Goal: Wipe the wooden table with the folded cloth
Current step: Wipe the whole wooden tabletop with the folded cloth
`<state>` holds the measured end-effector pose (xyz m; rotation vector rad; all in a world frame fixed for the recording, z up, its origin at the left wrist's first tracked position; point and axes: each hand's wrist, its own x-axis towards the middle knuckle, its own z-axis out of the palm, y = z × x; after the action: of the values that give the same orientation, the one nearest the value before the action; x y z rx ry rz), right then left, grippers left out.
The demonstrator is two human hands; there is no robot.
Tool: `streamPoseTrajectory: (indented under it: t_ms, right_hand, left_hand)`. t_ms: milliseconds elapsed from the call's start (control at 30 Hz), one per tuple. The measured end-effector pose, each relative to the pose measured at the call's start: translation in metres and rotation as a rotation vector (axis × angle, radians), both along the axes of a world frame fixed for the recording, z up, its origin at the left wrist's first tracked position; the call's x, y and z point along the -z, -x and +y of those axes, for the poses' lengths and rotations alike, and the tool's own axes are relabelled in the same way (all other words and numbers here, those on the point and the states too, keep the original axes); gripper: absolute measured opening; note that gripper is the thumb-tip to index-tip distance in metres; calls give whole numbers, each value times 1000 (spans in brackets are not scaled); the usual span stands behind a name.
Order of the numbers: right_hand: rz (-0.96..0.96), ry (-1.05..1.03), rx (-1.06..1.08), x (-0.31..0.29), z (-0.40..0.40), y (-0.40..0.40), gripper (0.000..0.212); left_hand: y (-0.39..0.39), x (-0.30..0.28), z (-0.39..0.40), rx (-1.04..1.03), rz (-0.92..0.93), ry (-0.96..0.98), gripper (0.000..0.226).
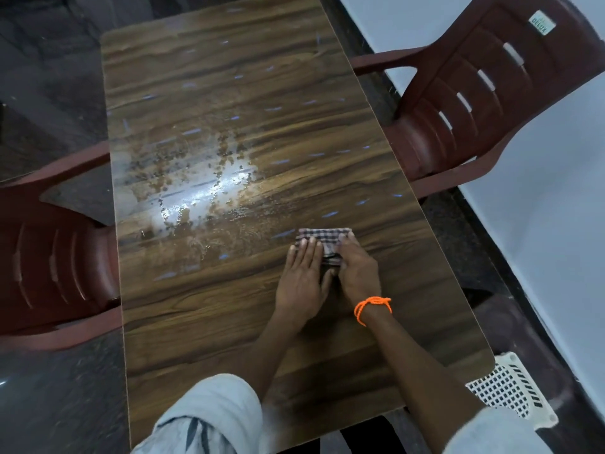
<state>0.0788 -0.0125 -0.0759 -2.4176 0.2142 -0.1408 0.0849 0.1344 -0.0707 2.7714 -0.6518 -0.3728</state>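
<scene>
While both hands press down on it, the cloth (322, 242) lies flat on the wooden counter (229, 322), toward the counter's right edge and about midway along its length. It is a folded checked piece, and only its far part and a strip between the hands show. The left hand (302, 276) rests with straight fingers laid on the near-left part of the cloth, palm down, gripping nothing. The right hand (358, 273) lies just right of it, touching it at the thumb side; its fingers reach over the cloth's right part and bend somewhat at the knuckles, but whether they pinch the fabric or only press on it I cannot tell. An orange cord (373, 308) is wound round the right wrist. Both forearms come up from the counter's near edge, with pale rolled sleeves (209, 417) at the bottom.

Left of the cloth and a little farther off, a wet, shiny patch (193, 188) spreads across the counter, with dark crumbs scattered through it. A brown plastic chair (465, 103) stands beyond the cloth at the counter's right edge, and another (55, 257) at the left edge, level with the cloth. Near the counter's near-right corner sits a white perforated plastic piece (510, 388), partly under the counter.
</scene>
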Motion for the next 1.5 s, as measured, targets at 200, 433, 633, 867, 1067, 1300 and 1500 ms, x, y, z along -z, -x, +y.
streamPoseTrajectory:
  t_ms: [200,433,633,867,1067,1300,1500]
  right_hand:
    - [-3,41,-217,4,48,19,43]
    - [-30,38,-230,5,36,66,53]
    - [-50,41,-81,0,28,34,50]
    - [-35,12,-163,-2,92,10,50]
    - [-10,29,-268,-2,143,53,51]
    - [-13,60,-119,3,124,63,48]
    - [-34,49,-121,1,150,12,48]
  left_hand:
    - [37,5,55,-114,-29,11,66]
    - [86,3,41,-186,20,36,69]
    - [45,2,23,-132,-3,12,68]
    - [31,2,88,-188,13,-4,66]
    - [84,7,155,-160,-18,30,68]
    - [73,9,136,-75,-7,70,64]
    - [18,4,158,-93,-33,69,60]
